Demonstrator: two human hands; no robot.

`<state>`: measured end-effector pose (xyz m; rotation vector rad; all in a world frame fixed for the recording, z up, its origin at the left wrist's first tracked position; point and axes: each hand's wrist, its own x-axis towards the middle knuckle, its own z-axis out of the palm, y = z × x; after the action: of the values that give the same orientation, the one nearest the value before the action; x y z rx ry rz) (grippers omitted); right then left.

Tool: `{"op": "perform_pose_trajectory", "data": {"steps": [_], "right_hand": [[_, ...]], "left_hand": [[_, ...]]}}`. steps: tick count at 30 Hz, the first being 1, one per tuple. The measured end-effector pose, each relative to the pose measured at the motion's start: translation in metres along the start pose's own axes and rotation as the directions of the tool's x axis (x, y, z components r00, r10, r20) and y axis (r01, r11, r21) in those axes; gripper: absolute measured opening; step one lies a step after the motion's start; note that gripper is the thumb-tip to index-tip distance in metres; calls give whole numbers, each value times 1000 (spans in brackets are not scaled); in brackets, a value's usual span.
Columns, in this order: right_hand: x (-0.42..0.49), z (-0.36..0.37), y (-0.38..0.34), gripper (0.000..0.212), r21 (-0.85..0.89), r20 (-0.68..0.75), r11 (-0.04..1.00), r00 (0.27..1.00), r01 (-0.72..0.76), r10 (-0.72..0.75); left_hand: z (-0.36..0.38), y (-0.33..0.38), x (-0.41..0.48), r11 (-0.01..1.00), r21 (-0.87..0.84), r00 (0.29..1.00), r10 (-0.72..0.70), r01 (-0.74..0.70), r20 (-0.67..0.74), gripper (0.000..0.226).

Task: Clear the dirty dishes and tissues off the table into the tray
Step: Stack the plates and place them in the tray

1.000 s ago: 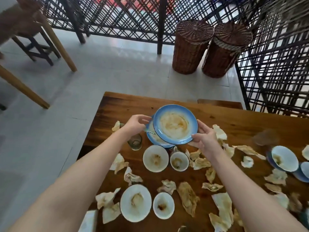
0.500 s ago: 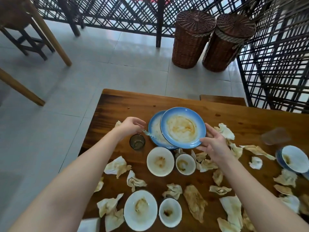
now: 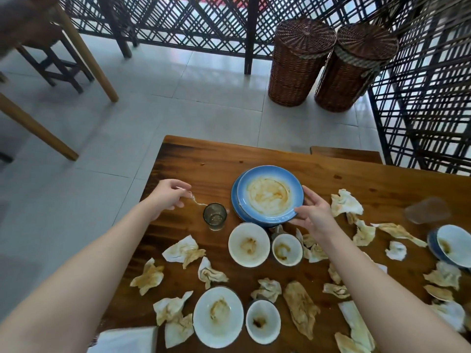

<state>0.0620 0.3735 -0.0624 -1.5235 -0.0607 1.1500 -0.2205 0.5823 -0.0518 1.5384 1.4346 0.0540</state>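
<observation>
Moved: top blue plate (image 3: 270,193) lowered onto second blue plate (image 3: 235,200); left hand (image 3: 167,197) drawn leftward. Near: stained tissues (image 3: 300,307), white bowls (image 3: 262,321) on wooden table (image 3: 204,159). Mid: right hand (image 3: 314,214) grasps top plate's rim; left pinches tissue strand (image 3: 196,201). Far: wicker baskets (image 3: 300,62)

Blue-rimmed round ceramic plate (image 3: 270,193): white centre, brown smears. White crumpled paper tissues (image 3: 345,205): tan blotches. Dark-brown wooden table (image 3: 356,179).

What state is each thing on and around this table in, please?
top blue plate: dirty, stacked on the lower blue plate, right hand gripping its rim.
glass: upright.
white bowls: upright, stained.
tissues: crumpled, stained, on the table.
wicker baskets: lids on.
left hand: pinches a thin white scrap.
</observation>
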Motion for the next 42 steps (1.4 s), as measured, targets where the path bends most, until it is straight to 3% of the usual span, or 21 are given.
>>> {"op": "perform_pose_trajectory", "data": {"steps": [7, 12, 14, 17, 20, 26, 30, 35, 42], "right_hand": [[5, 6, 2, 71, -49, -4, 999, 1000, 14, -15], [2, 9, 1, 70, -291, -49, 955, 996, 62, -79], [2, 10, 1, 69, -407, -59, 909, 990, 93, -128], [4, 7, -3, 71, -637, -26, 752, 971, 167, -238], [7, 5, -4, 70, -733, -26, 661, 964, 162, -265], [13, 8, 2, 71, -680, -35, 726, 985, 99, -167], [15, 10, 6, 73, -546, -11, 836, 996, 64, -83], [9, 10, 7, 73, -472, -59, 877, 989, 92, -136], [-24, -2, -28, 64, -262, -50, 940, 969, 220, -241]], "left_hand": [[22, 22, -2, 995, -73, 997, 70, -68, 27, 23], [48, 45, 1, 994, -64, 992, 95, -90, 83, 25], [55, 52, 3, 996, -16, 988, 85, -84, 131, 29], [62, 59, 4, 995, 81, 976, 48, -66, 210, 37], [70, 63, 7, 989, 133, 968, 31, -66, 247, 40], [83, 62, 15, 988, 135, 959, 33, -74, 283, 47], [85, 61, 20, 986, 147, 961, 39, -82, 274, 46], [85, 70, 18, 972, 159, 971, 139, -171, 194, 45], [78, 106, -12, 954, -44, 946, 299, -296, 125, 40]]}}
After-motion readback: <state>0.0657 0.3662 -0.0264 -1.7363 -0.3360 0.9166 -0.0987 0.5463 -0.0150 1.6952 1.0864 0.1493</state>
